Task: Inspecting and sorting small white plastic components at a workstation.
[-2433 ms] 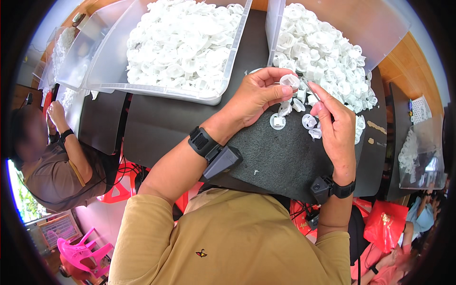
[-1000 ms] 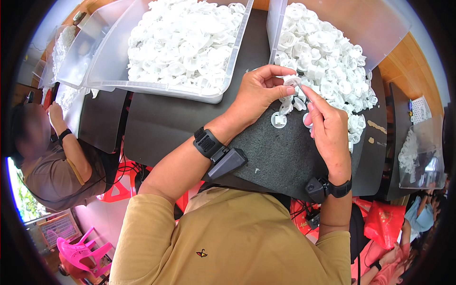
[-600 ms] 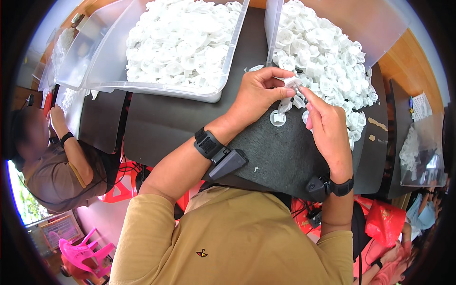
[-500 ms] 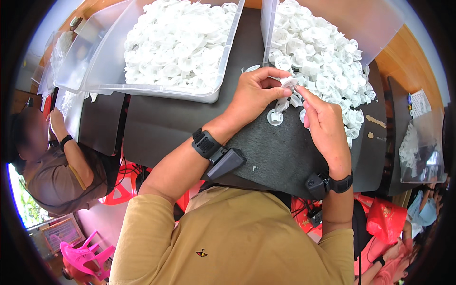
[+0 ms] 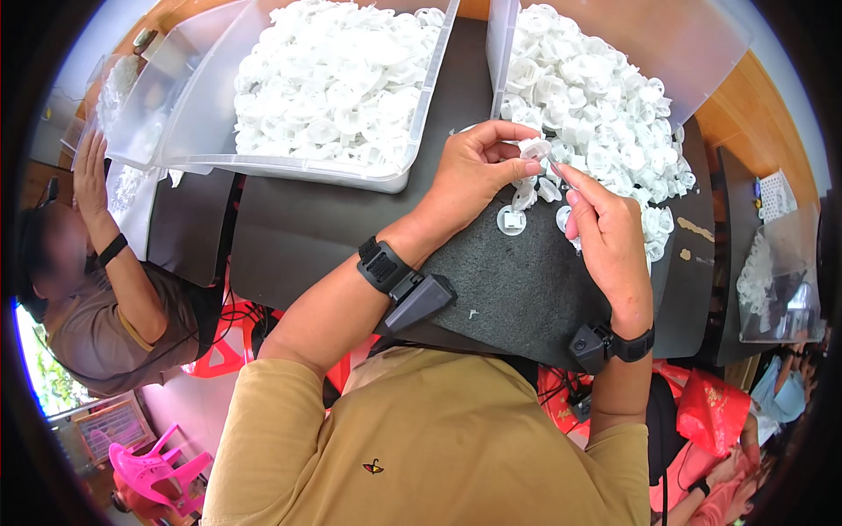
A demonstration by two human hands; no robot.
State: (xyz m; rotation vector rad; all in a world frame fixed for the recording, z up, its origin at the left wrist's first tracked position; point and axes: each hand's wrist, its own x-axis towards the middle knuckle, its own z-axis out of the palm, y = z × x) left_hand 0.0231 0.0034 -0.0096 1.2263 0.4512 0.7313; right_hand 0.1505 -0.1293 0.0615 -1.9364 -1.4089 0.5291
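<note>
Dark tabletop (image 5: 298, 245) fills the middle of our view, with a grey felt-like mat (image 5: 517, 289) laid on its near part, just in front of our mustard-yellow shirt (image 5: 421, 447). Both our wrists carry black bands with small dark units. Our left hand (image 5: 474, 171) reaches across the mat, thumb and fingertips pinched shut on a small white plastic piece (image 5: 533, 149) held above the mat's far edge. Our right hand (image 5: 610, 241) sits just beside it, fingers curled, forefinger stretched up toward that piece; whether it grips anything we cannot tell. On the mat between the hands lies a round white cap (image 5: 511, 219), flat, with a few more loose pieces near it. Beyond the hands, a heap of white pieces (image 5: 596, 114) spills from a clear bin (image 5: 693, 53) onto the table. Farther left stands a second clear bin (image 5: 210, 114), full of similar white parts (image 5: 333, 79). At far left another person (image 5: 96, 298) in a brown shirt has a hand (image 5: 90, 171) raised at a smaller clear container (image 5: 114, 88).
</note>
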